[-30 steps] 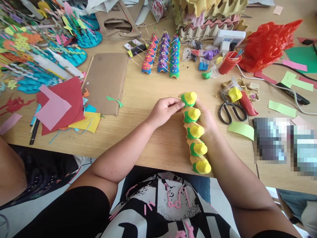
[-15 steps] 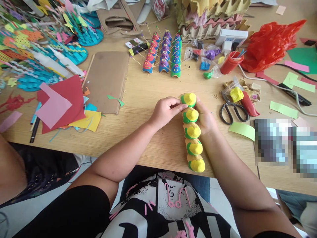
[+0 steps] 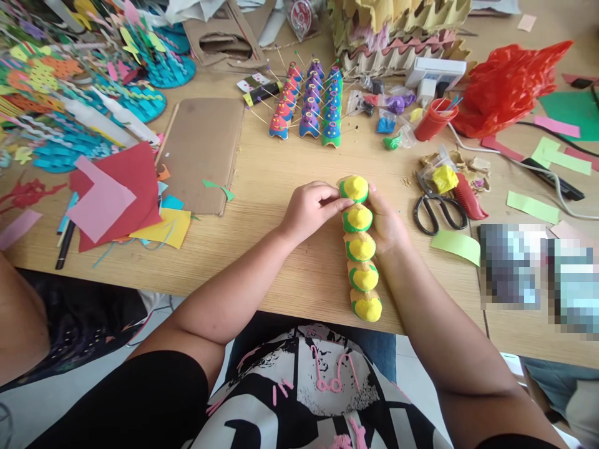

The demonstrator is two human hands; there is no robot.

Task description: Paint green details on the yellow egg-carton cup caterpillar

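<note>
A strip of egg carton (image 3: 360,247) runs lengthwise toward me, its several bumps capped in yellow clay with green clay around them. My left hand (image 3: 314,209) pinches its far end from the left, thumb against the green edge between the first two bumps. On the other side my right hand (image 3: 386,218) grips the same end, its fingers partly hidden behind the strip. The near bumps hang close to the table's front edge. Farther back stand three finished-looking caterpillars of red, purple and green-blue clay, the purple caterpillar (image 3: 310,103) in the middle.
Black-handled scissors (image 3: 438,209) lie right of my hands, beside yellow clay (image 3: 444,179) in a bag. A red cup (image 3: 435,120) and red plastic bag (image 3: 510,93) stand behind. Cardboard (image 3: 201,156) and coloured paper (image 3: 116,193) lie left. Egg trays (image 3: 397,53) are stacked at the back.
The strip has shifted slightly to the left and turned a little, its near end moving most. Both hands keep their hold at the far end.
</note>
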